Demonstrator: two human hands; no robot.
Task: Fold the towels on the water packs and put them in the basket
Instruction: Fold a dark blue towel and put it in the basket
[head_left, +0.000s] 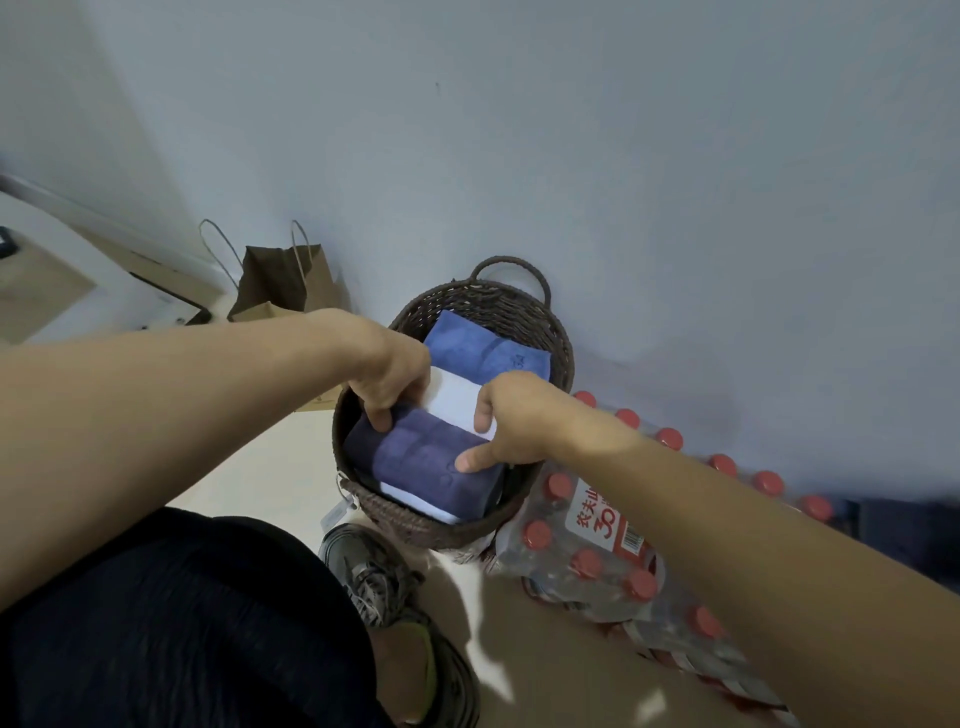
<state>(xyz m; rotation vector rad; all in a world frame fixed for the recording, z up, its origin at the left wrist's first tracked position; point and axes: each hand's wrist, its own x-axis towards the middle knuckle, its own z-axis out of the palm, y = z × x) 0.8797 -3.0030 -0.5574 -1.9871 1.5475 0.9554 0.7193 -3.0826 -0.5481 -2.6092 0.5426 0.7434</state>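
A dark woven basket (530, 317) with a loop handle stands on the floor by the wall. Inside lie folded towels: a bright blue towel (483, 348) at the back, a white towel (454, 397) in the middle, and a dark purple-blue towel (415, 462) at the front, over another white one (415, 501). My left hand (392, 371) has its fingers curled down onto the left edge of the purple-blue towel. My right hand (511, 421) presses its thumb and fingers on that towel's right edge. Shrink-wrapped water packs (597, 551) with red caps lie right of the basket.
A brown paper bag (283, 283) stands against the wall left of the basket. My dark trouser leg (182, 623) and shoe (384, 577) fill the lower left. A dark cloth (909, 525) lies on the water packs at the far right. A white cabinet corner (78, 270) sits far left.
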